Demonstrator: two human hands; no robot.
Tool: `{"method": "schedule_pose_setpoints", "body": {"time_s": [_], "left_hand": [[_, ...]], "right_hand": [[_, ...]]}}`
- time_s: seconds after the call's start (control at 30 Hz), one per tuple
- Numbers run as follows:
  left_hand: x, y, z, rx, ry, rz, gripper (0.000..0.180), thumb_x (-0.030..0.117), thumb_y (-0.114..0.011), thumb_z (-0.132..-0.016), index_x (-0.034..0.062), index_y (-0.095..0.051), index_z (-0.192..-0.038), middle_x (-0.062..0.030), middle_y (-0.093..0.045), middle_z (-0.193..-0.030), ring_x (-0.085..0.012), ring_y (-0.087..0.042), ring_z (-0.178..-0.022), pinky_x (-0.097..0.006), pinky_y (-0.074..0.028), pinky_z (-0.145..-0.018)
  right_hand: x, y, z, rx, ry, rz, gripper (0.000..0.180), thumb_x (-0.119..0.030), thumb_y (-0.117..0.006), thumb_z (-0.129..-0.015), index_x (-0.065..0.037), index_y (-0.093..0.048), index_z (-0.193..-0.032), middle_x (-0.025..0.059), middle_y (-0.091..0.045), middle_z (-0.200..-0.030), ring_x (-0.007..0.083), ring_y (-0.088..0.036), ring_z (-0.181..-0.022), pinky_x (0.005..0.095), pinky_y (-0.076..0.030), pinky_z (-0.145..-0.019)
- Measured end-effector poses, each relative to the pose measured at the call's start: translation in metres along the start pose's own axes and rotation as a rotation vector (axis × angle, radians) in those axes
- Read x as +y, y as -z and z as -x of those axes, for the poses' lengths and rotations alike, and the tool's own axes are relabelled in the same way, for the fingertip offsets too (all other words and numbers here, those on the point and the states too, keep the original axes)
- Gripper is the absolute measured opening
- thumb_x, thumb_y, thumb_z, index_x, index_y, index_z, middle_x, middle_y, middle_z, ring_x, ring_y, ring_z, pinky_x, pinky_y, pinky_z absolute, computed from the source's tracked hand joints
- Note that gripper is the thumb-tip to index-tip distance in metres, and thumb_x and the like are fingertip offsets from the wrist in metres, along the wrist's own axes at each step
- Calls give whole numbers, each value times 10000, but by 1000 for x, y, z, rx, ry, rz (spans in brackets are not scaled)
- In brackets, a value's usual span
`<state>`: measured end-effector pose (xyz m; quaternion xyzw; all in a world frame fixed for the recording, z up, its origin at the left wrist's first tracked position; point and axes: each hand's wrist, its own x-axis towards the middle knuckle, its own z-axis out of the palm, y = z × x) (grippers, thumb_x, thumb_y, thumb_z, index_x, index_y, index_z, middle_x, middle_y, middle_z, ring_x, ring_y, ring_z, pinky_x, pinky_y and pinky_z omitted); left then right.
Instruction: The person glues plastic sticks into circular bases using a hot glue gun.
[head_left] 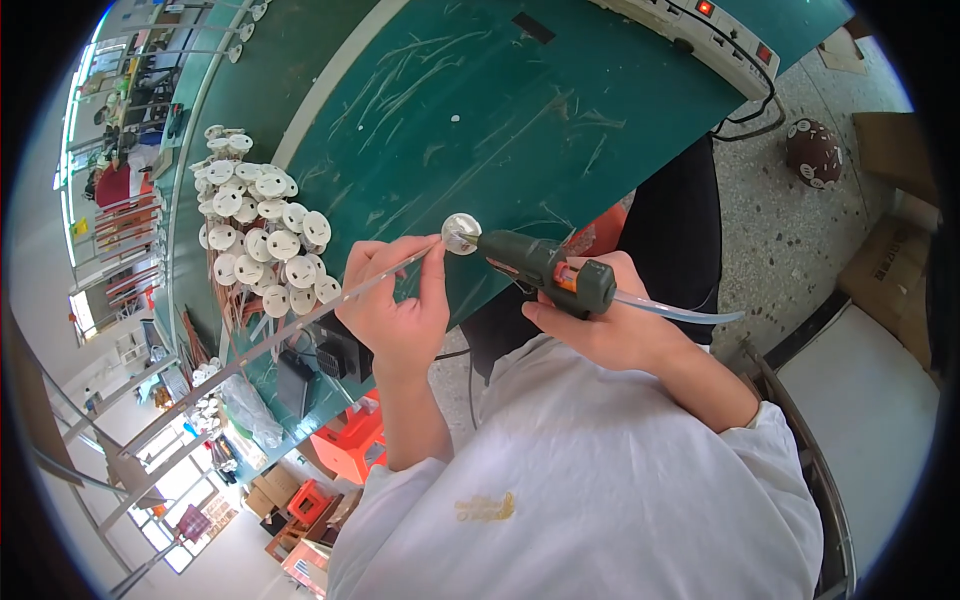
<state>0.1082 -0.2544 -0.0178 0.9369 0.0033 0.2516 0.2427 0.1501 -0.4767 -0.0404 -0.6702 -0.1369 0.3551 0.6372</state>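
My left hand (pixel 395 305) pinches a long thin stick (pixel 398 267) between thumb and fingers; the stick slants away to the lower left. At its end by my fingertips is a small round white disc (pixel 457 224). My right hand (pixel 620 325) is wrapped round a dark green hot glue gun (pixel 535 261), whose nozzle points left and meets the disc, or comes very close to it. Out of the gun's back sticks a clear glue stick (pixel 680 313). Much of the gun's handle is hidden by my right hand.
On the green table (pixel 400 130), strung with glue threads, a pile of white discs on sticks (pixel 255 240) lies left. A power strip (pixel 720 45) with a black cable sits at the far right edge. A black box (pixel 342 348) and red stools (pixel 355 440) are lower left.
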Motion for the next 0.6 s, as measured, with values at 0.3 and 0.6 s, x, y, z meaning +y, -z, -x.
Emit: {"method": "schedule_pose_setpoints", "body": {"time_s": [0.3,0.6], "left_hand": [[1,1,-1,-33,17,5,177,-42,-813,-766,54,-725,-886,2,-729,-827,-168,-558,-632,-261,-409,-506],[2,1,0,-48,40,27,125,-7,-808,-819,46,-754,-918,-42,-680,-804,-104,-482,-611,-240,-347,-531]], "right_hand": [[1,1,-1,10,28,28,188,-78,-754,-832,-13,-595,-755,62,-581,-626,181,-537,-541,320,-440,-539],[5,-3,-2,47,60,170,137,-88,-755,-844,-25,-637,-814,74,-623,-650,188,-588,-558,340,-476,-553]]}}
